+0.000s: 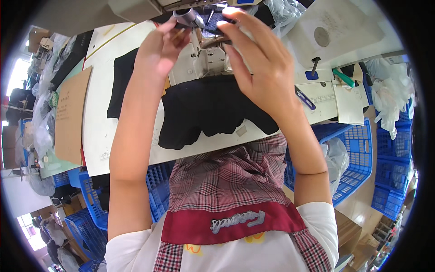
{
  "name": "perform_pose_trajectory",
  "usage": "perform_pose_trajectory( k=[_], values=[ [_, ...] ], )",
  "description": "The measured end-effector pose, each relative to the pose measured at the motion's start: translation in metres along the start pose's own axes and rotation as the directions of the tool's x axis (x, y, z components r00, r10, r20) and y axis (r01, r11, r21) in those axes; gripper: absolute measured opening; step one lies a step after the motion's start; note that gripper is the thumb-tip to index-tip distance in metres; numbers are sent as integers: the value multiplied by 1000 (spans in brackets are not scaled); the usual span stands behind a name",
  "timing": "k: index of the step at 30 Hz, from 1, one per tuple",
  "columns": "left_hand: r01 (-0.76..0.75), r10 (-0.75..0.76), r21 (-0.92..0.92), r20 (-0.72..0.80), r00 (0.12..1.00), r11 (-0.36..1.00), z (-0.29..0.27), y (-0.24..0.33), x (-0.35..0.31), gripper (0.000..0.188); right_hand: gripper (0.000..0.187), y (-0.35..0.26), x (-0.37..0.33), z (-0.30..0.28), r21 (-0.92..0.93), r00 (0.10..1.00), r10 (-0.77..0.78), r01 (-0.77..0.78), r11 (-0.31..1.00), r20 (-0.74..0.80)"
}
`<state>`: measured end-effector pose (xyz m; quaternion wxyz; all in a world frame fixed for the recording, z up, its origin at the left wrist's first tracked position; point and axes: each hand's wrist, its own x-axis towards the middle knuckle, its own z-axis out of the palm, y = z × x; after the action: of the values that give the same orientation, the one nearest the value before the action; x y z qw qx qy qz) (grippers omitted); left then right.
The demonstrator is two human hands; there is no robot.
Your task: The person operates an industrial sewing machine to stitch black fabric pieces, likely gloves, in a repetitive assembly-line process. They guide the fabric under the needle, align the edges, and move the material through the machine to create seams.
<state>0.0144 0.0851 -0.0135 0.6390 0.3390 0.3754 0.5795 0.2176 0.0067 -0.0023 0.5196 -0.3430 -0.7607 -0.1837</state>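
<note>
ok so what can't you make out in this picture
All in the head view:
- Left grip: fingertips partly hidden by the silver cylinder, so whether they hold it is unclear.
- Sewing machine: upper part cut off by the top edge.
- Black cloth: part of its right side is hidden under the right grip.
- Cardboard sheet: print too small to read.
</note>
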Motion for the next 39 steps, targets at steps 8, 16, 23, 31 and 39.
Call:
perform_pose_trajectory(
  k=[8,16,23,31,39],
  values=[
    [-176,251,553,-62,966,814,-93,78,12,35,36,-12,-42,-57,-122,859,271,-242,963,435],
    [-2,461,992,62,885,-130,-224,33,-30,41,46,-21,-54,-52,-229,821,275,-181,956,500],
    [-533,512,840,503,696,-102,-53,31,-99,23,23,-25,-36,-52,118,696,451,-605,788,558],
    [-513,267,724,439,858,461,26,26,-100,18,24,-13,13,-43,322,893,322,-419,849,313],
    [-260,165,522,221,961,813,24,15,-75,20,58,-18,8,-44,67,907,29,-64,996,419]
  ],
)
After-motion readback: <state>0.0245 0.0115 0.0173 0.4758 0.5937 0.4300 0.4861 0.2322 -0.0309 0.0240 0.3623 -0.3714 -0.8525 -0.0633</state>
